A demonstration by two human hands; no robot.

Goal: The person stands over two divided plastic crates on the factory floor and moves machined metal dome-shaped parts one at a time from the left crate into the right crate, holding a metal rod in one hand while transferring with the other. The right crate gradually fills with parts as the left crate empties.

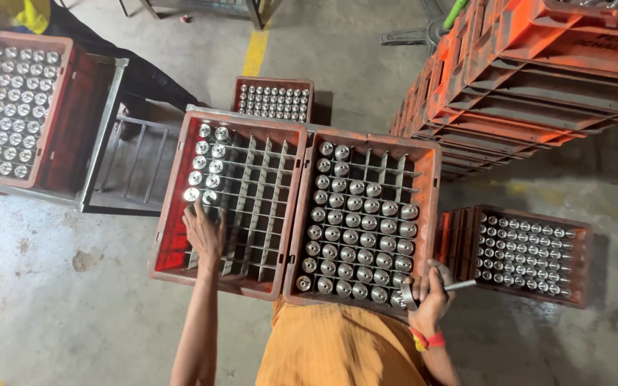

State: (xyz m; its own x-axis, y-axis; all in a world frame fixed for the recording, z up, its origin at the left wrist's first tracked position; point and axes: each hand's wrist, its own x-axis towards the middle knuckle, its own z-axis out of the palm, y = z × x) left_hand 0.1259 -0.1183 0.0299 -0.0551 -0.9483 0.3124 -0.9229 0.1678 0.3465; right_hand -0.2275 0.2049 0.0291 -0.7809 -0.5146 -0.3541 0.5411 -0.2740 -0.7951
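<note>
Two crates side by side at waist: right crate [430,214] nearly full of shiny metal cylinders, right hand [430,297] clamped on one cylinder w/ rod [423,292] at its near corner. Left crate [173,236] holds approx. a dozen pcs [205,163] in far-left cells, rest bare; left hand [204,232] flat, fingers spread, on divider just below them. Beyond: full small crate [273,82] & stacked orange empties [538,78].

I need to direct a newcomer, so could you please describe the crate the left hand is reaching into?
Two red crates sit side by side right before the person. Take the left crate, where the left hand rests on the grey dividers. Unlike its nearly full neighbour, it holds shiny metal cylinders only in its far left corner.
</note>
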